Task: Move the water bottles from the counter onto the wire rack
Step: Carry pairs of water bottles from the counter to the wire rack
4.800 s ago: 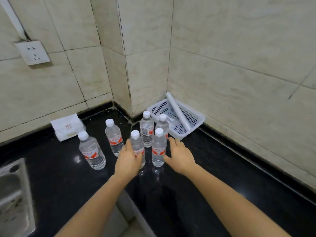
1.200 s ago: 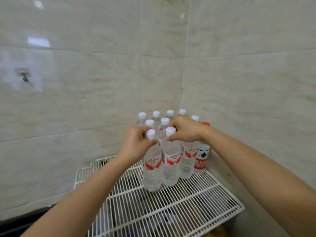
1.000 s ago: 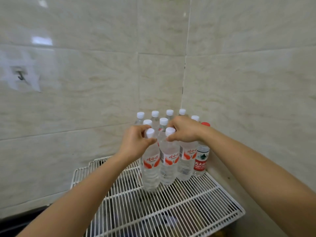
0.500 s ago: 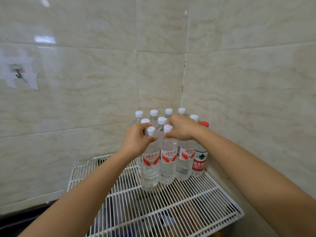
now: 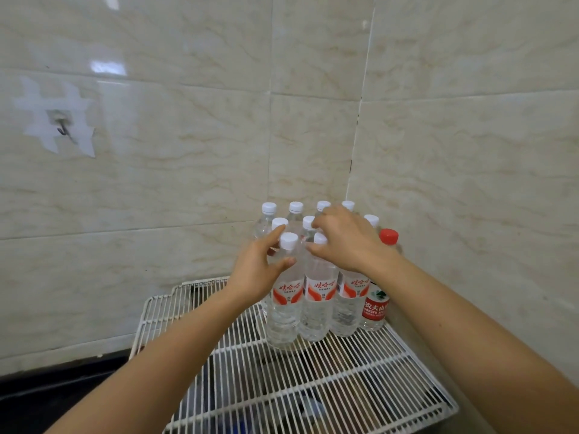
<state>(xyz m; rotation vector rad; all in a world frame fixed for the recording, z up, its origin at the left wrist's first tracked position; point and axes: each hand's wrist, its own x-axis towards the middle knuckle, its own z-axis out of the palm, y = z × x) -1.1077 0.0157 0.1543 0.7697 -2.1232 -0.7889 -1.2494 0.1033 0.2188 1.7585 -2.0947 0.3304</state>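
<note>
Left hand (image 5: 257,274) and right hand (image 5: 347,242), fingers slack, flank clear white-capped plastic bottles (image 5: 285,308) (on the white wire rack (image 5: 313,386)); a snagged cap could topple them.

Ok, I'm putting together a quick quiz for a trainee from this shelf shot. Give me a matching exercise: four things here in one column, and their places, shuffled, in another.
Things:
1. red-capped bottle
2. wall hook
3. wire rack
4. front-left white-capped bottle

Places:
a. under every bottle
b. next to the thumb of the left hand
c. on a white patch on the left wall
d. rightmost bottle, by the right wall

Pairs: 1-d, 2-c, 3-a, 4-b
</note>
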